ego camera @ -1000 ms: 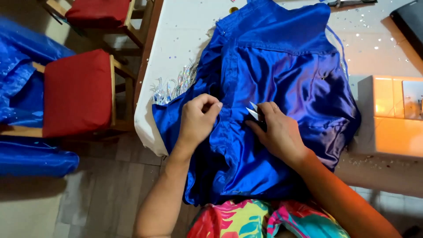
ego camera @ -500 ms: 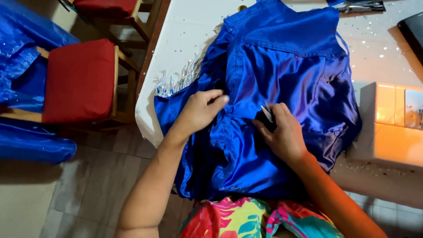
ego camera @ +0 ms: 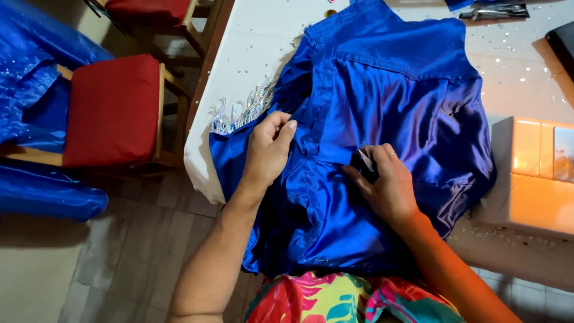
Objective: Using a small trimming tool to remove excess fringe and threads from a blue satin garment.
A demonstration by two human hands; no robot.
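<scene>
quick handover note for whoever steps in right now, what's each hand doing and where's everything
Left hand: flat on the blue satin garment, fingers pinching a fold near the sequin trim.
Right hand: resting on the garment, fingers closed on a small pale-tipped tool; what it is cannot be told.
The garment lies spread on the white table, its lower part hanging over the edge toward the lap. Loose sequins dot the table.
A red-seated chair stands to the left, with more blue fabric beside it.
Nothing shows how much of the seam is worked.
</scene>
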